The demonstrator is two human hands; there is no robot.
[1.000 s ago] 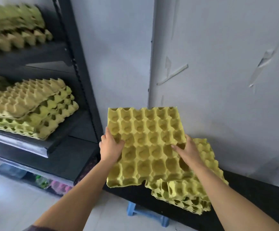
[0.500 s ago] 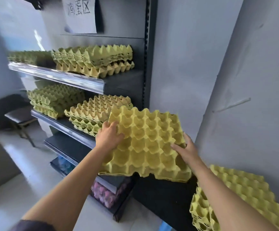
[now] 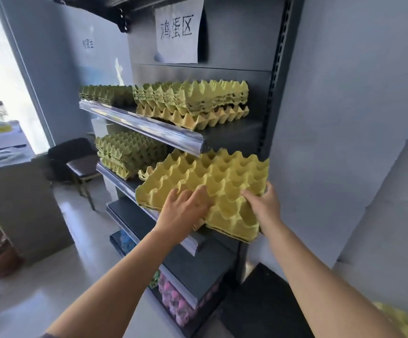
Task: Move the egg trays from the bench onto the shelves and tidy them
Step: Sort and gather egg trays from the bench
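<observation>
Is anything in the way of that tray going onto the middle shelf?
Nothing visible blocks it. The upper shelf rail hangs close above the egg tray, and a tray stack already lies beneath it.

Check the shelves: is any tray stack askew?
Yes. The right-hand stack on the top shelf is crooked: its upper trays sit twisted off the bottom tray, whose edge juts out in front.
</observation>
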